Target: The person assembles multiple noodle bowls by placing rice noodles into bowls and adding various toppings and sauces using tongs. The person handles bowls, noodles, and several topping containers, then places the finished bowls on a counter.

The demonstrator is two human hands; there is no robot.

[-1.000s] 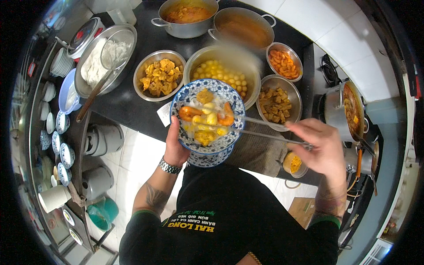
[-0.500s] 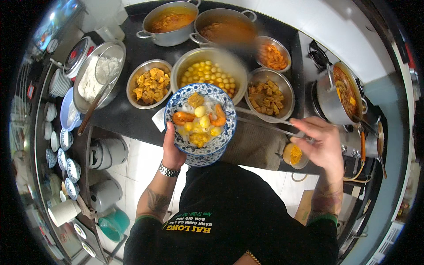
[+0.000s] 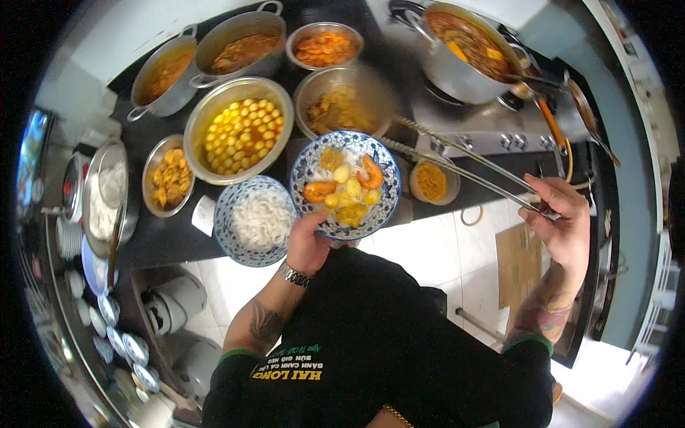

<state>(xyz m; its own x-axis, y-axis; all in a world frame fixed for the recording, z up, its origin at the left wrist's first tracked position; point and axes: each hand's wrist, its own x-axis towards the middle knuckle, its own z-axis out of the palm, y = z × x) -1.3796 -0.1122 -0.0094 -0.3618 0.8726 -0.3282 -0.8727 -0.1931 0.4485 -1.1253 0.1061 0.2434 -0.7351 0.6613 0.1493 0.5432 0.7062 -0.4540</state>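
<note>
My left hand (image 3: 308, 246) holds a blue-and-white patterned bowl (image 3: 346, 184) from below, lifted above the counter edge. It is filled with prawns, small yellow balls and other toppings. My right hand (image 3: 560, 221) grips long metal tongs (image 3: 464, 165) whose tips reach toward a steel bowl of brown pieces (image 3: 335, 107). A second patterned bowl with white noodles (image 3: 255, 220) sits on the dark counter just left of the held bowl.
Steel bowls and pots of food crowd the black counter (image 3: 164, 239): yellow balls (image 3: 239, 132), fried pieces (image 3: 170, 178), orange pieces (image 3: 325, 46), two broth pots at the back. A big pot of red broth (image 3: 467, 50) stands on the stove. Stacked small bowls line the left shelf.
The view has swung right toward the stove. The held bowl lifted off the bowl beneath it, which now shows white noodles. My right hand with the tongs has risen.
</note>
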